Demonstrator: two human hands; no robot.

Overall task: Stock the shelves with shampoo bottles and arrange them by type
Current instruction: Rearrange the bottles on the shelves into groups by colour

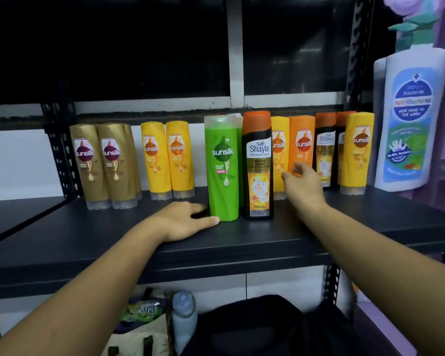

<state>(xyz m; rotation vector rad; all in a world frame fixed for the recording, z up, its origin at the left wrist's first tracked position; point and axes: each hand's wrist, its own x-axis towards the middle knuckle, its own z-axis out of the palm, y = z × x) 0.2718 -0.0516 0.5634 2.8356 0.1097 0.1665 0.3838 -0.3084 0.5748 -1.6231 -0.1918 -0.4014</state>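
1. Shelf (319,227): matte black board, holds all bottles.
2. Gold bottles (106,163): glossy, curved, clear caps down, far left.
3. Yellow bottles (167,158): smooth, rounded.
4. Left hand (185,222): flat on shelf, grip apart, thumb touching green bottle (222,170).
5. Shayla bottle (257,165): black-orange, just beside green.
6. Right hand (303,186): fingers spread, empty, near orange bottle (302,142).

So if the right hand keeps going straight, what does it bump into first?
Probably the orange Sunsilk bottle. The right hand is open and its fingertips already overlap the bottle's lower part, though depth makes actual contact unclear.
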